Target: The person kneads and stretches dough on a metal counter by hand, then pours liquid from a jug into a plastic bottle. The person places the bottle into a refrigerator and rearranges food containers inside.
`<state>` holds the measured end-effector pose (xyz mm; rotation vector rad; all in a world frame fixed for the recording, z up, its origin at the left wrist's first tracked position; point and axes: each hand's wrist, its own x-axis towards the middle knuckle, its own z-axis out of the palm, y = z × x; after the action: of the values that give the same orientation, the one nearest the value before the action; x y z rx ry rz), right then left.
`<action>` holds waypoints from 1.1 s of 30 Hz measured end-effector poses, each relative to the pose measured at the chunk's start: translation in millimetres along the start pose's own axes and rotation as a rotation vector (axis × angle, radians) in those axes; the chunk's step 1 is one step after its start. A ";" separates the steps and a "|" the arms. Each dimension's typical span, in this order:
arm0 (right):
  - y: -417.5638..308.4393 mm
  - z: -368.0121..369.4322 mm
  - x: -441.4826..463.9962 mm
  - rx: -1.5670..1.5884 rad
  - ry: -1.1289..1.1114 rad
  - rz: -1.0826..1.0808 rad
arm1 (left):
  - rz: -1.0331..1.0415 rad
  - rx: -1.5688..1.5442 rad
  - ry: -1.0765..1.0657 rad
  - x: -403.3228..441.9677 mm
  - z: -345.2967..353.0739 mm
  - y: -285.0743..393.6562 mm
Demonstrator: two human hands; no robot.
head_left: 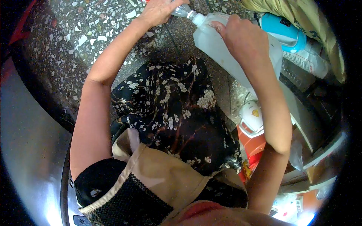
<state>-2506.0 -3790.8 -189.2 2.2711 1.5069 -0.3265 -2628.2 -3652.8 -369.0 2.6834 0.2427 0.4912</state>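
Observation:
My right hand [247, 39] is closed on a large translucent white plastic jug [215, 49], which lies tilted with its neck toward the upper left. The grip itself is hidden under the hand. At the top edge, my left hand [160, 12] holds a clear plastic bottle [181, 10], partly cut off by the frame. The mouths of jug and bottle meet or nearly touch; I cannot tell whether liquid passes between them. Cloudy white contents or plastic show in the jug.
Speckled stone floor [81, 49] spreads at the upper left. Right of the jug stand a blue container [277, 28], a clear bottle [307, 62] and a yellowish sack [316, 19]. A white lidded appliance [251, 115] is below them. A metal surface [30, 150] curves along the left.

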 end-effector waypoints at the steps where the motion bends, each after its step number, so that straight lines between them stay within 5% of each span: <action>1: 0.1 1.0 0.5 0.006 -0.006 -0.001 | -0.003 -0.005 -0.009 0.0 0.1 -0.1; 33: 6.3 -2.4 -2.7 -0.037 -0.009 0.010 | -0.002 0.002 -0.049 4.5 -4.2 6.5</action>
<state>-2501.3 -3794.1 -184.8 2.2454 1.4842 -0.3026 -2625.0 -3656.2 -361.3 2.6929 0.2316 0.4236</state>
